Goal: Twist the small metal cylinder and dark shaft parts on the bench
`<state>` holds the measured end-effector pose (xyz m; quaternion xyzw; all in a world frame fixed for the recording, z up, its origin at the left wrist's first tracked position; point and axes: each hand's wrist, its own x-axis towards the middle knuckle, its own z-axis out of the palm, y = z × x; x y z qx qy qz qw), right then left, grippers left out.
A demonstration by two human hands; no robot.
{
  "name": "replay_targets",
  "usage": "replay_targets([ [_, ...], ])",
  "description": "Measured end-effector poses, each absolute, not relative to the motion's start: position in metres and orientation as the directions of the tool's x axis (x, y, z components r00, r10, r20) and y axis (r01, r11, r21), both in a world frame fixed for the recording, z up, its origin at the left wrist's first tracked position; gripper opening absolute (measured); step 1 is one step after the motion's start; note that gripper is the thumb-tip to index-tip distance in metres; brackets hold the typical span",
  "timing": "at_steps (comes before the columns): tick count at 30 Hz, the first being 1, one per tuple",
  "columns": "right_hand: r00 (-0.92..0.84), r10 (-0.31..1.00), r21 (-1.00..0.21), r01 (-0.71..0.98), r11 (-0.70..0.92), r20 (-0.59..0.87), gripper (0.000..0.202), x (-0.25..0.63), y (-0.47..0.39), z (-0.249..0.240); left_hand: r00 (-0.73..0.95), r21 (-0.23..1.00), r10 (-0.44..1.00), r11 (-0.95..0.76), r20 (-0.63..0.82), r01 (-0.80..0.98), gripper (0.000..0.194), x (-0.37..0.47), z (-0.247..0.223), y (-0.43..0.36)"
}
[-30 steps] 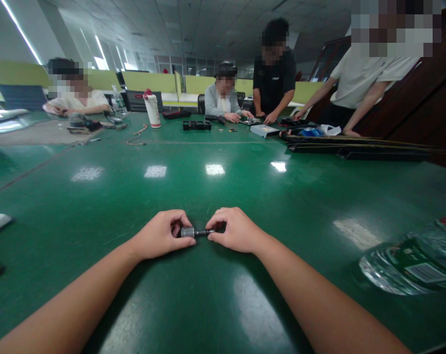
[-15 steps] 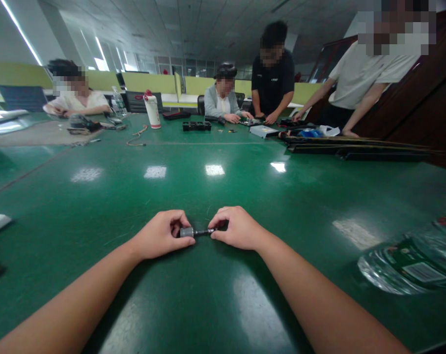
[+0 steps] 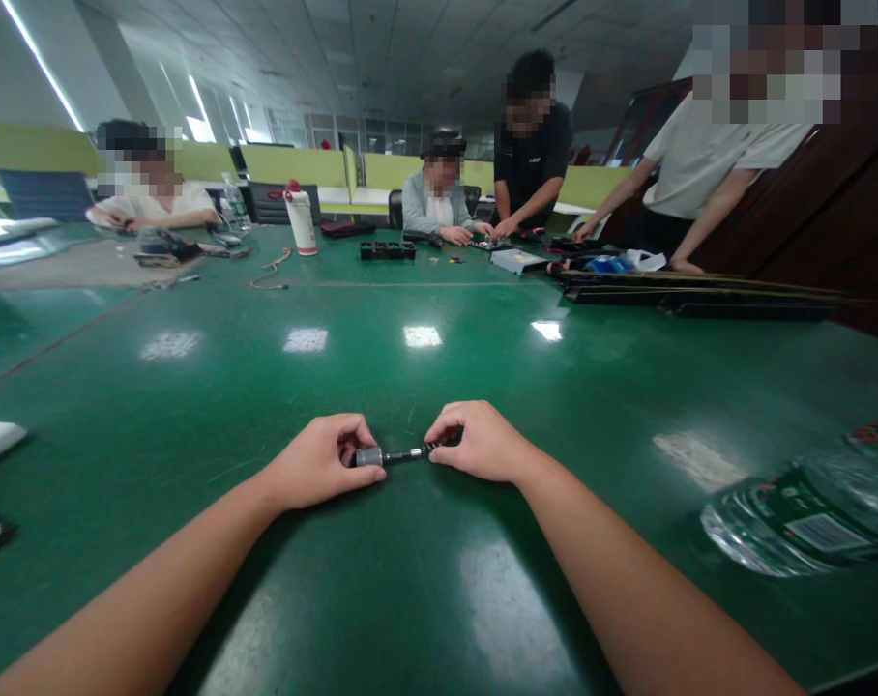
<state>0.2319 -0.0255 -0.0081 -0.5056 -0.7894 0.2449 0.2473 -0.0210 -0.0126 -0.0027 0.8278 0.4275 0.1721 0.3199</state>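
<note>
Low over the green table (image 3: 381,590), my left hand (image 3: 324,462) pinches the grey cylindrical handle of a small screwdriver (image 3: 370,456) between thumb and fingers. Its thin dark shaft points right and ends in a silvery tip. Just beyond that tip, my right hand (image 3: 479,443) is closed on a small dark screwdriver bit (image 3: 431,448), mostly covered by the fingertips. Whether the bit still touches the shaft's end is too small to tell.
A large clear bottle with a green label (image 3: 808,517) lies at the right. Across the table stand a white cup (image 3: 303,222), a black frame-like part (image 3: 388,251) and a pale box (image 3: 517,261). Dark long panels (image 3: 700,295) lie far right. Several people work around the far side.
My right hand has shifted slightly right, away from the screwdriver, and more of the shaft's silvery tip shows. My left hand has hardly moved. A standing person's hands across the table have shifted.
</note>
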Motion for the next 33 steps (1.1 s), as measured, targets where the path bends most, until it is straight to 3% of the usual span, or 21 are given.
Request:
replay_targets([
  [7,-0.426,0.88,-0.688,0.574,0.443,0.212,0.015,0.208,-0.032,-0.015,0.577,0.677,0.816,-0.437,0.021,0.593,0.028,-0.021,-0.003,-0.013],
  [12,-0.412,0.878,-0.742,0.503,0.443,0.245,0.037,0.197,-0.036,-0.019,0.595,0.686,0.803,-0.446,0.023,0.575,0.028,-0.022,-0.006,-0.012],
  [20,-0.413,0.88,-0.735,0.517,0.438,0.234,0.026,0.199,-0.036,-0.019,0.62,0.696,0.784,-0.449,0.007,0.56,0.032,-0.024,-0.003,-0.012],
  [33,-0.429,0.878,-0.716,0.544,0.438,0.211,0.019,0.2,-0.036,-0.018,0.63,0.717,0.777,-0.435,-0.007,0.544,0.021,-0.024,0.001,-0.013],
])
